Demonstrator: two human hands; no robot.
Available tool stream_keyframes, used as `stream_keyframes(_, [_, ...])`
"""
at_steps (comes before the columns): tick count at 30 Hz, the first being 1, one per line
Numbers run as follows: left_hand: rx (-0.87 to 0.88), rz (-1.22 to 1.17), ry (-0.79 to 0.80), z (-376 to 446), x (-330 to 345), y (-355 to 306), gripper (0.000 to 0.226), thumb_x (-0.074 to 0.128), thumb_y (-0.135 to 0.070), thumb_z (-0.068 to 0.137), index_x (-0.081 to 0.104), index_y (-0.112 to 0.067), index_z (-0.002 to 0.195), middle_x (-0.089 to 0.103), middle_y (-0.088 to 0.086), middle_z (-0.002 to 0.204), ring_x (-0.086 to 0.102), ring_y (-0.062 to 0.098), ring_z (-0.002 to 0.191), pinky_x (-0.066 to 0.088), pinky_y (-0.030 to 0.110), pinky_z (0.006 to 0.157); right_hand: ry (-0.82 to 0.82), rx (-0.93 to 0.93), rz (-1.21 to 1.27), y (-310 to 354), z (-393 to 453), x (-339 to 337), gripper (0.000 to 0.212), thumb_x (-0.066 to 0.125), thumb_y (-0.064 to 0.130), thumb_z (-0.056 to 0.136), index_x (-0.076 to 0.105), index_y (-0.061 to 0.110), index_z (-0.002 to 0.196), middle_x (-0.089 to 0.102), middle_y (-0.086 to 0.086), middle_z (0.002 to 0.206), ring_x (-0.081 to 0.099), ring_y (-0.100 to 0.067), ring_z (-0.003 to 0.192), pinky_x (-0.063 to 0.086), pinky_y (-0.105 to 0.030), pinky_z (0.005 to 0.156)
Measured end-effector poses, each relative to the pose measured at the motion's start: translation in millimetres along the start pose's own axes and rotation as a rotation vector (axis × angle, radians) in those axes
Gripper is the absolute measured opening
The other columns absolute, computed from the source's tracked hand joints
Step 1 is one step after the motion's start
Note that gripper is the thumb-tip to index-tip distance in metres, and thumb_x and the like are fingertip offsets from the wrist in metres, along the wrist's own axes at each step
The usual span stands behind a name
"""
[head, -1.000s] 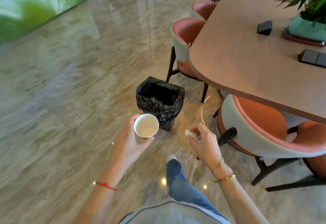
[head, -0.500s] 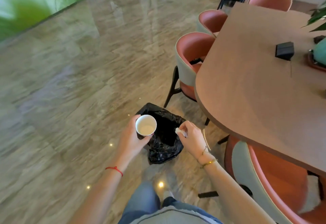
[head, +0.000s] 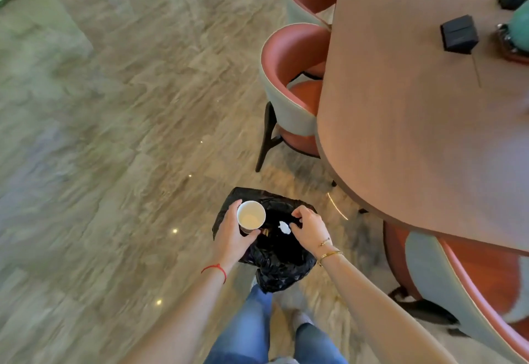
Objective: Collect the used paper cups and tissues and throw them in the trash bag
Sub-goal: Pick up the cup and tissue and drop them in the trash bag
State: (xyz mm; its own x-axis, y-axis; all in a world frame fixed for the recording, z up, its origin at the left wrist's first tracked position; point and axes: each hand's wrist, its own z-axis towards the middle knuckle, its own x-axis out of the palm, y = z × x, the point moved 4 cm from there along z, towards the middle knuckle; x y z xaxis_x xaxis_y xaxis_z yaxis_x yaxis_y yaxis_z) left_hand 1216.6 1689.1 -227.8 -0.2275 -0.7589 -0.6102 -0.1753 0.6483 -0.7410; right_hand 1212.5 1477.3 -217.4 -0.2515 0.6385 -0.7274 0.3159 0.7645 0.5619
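A black trash bag (head: 282, 263) lines a small bin on the floor right in front of my feet. My left hand (head: 230, 234) grips a white paper cup (head: 251, 217) upright over the bag's left rim; the cup looks empty with a pale stain at its bottom. My right hand (head: 310, 229) hovers over the bag's right side with its fingers loosely spread. A small crumpled white tissue (head: 284, 227) sits just off my right fingertips, over the bag's dark opening, and no finger is wrapped round it.
A large brown table (head: 415, 134) stands at the right with a small black box (head: 459, 34) and a teal plant pot (head: 519, 31) on it. Pink-and-grey chairs (head: 289, 88) are tucked along its edge, one (head: 458, 286) close to my right arm. Polished stone floor (head: 114, 134) spreads to the left.
I have stepped up to the bag and now look straight down into it. Both hands moved over its opening. The tissue that my right fingers pinched now lies free of them.
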Motion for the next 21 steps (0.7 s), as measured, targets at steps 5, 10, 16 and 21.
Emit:
stream_keyframes(5, [0.007,0.087,0.117,25,-2,17,0.084,0.076,-0.037,0.079,0.029,-0.021,0.147,0.035,-0.003,0.151,0.036,0.015,0.137,0.036,0.033,0.110,-0.012,0.075,0.006,-7,7,6,0.031,0.055,0.024,0.090,0.053,0.016,0.120,0.057,-0.002,0.122,0.053,-0.020,0.113,0.047,-0.031,0.091])
stream_keyframes(10, [0.079,0.158,0.165,35,-21,17,0.064,0.066,-0.034,0.087,0.037,-0.020,0.143,0.045,-0.002,0.145,0.042,0.015,0.134,0.040,0.034,0.107,-0.082,0.061,-0.045,-6,-4,-6,0.035,0.054,0.028,0.091,0.050,0.020,0.125,0.057,0.000,0.122,0.047,-0.018,0.116,0.046,-0.030,0.092])
stream_keyframes(16, [0.240,0.280,0.122,32,-52,-3,0.045,0.066,-0.031,0.087,0.054,-0.021,0.129,0.059,-0.006,0.129,0.059,0.015,0.112,0.049,0.028,0.090,-0.212,0.001,-0.083,7,-28,-29,0.036,0.054,0.028,0.091,0.051,0.020,0.126,0.059,0.000,0.120,0.048,-0.019,0.114,0.044,-0.032,0.096])
stream_keyframes(21, [0.338,0.336,0.139,21,-74,-29,0.037,0.062,-0.031,0.090,0.058,-0.021,0.126,0.056,-0.010,0.130,0.057,0.012,0.113,0.044,0.019,0.087,-0.311,0.014,-0.083,7,-55,-48,0.037,0.055,0.030,0.091,0.051,0.022,0.126,0.058,0.003,0.121,0.046,-0.018,0.117,0.042,-0.033,0.099])
